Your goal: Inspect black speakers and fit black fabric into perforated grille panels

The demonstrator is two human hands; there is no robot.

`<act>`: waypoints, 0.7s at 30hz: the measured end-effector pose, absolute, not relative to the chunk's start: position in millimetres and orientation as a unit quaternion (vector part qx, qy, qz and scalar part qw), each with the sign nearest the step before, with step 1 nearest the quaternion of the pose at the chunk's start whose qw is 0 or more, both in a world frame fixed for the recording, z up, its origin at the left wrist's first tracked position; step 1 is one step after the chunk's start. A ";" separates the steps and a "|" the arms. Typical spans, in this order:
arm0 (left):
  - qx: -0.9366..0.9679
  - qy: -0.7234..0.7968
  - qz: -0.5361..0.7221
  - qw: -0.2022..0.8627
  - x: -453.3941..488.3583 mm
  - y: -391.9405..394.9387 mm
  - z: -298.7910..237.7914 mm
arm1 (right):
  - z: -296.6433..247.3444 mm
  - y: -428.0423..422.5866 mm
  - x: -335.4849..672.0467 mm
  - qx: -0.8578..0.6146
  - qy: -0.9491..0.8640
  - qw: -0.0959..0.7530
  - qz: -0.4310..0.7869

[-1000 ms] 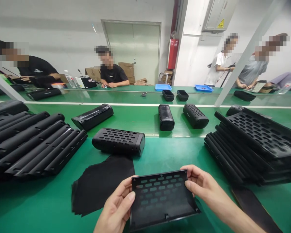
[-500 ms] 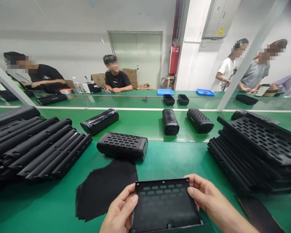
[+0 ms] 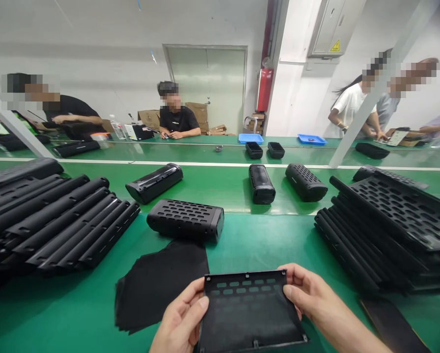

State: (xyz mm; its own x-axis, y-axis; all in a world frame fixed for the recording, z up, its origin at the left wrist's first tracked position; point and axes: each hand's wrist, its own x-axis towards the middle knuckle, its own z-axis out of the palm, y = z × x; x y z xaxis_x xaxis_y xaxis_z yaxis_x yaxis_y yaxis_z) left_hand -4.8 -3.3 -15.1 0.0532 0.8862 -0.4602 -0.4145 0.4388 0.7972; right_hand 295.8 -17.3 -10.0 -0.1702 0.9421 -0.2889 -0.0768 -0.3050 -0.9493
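The left hand (image 3: 181,318) and right hand (image 3: 308,289) grip a black panel (image 3: 251,321) by its opposite side edges, thumbs toward the viewer. The panel is tilted over the green bench (image 3: 271,240), between the hands; slots show along its upper part. Black sheets (image 3: 161,284) lie just beyond the left hand, with a slotted housing (image 3: 185,218) behind them. A left pile (image 3: 76,220) and a right pile (image 3: 370,245) of black parts flank the work.

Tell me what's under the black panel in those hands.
Green tabletop shows through the upper slots of the black panel. Whatever lies beneath its darker lower part is covered and cannot be seen.
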 end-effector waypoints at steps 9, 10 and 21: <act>0.210 0.502 0.479 0.689 -1.1 -2.8 -8.9 | -11.6 -17.3 295.5 -0.500 -0.425 0.405 0.637; 0.210 0.500 0.481 0.688 -0.9 -2.9 -8.8 | -12.0 -17.0 295.5 -0.500 -0.425 0.404 0.637; 0.186 0.501 0.491 0.688 -6.4 -0.4 -18.3 | -13.6 -16.9 295.4 -0.496 -0.403 0.413 0.649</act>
State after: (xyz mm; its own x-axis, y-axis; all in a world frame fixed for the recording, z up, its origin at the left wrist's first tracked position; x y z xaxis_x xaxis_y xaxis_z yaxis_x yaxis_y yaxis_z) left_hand -6.4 -0.4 -18.3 0.0155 0.8614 -0.5077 -0.4888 0.4495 0.7477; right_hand 295.4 -16.9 -13.6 -0.1670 0.9354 -0.3116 -0.1356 -0.3348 -0.9325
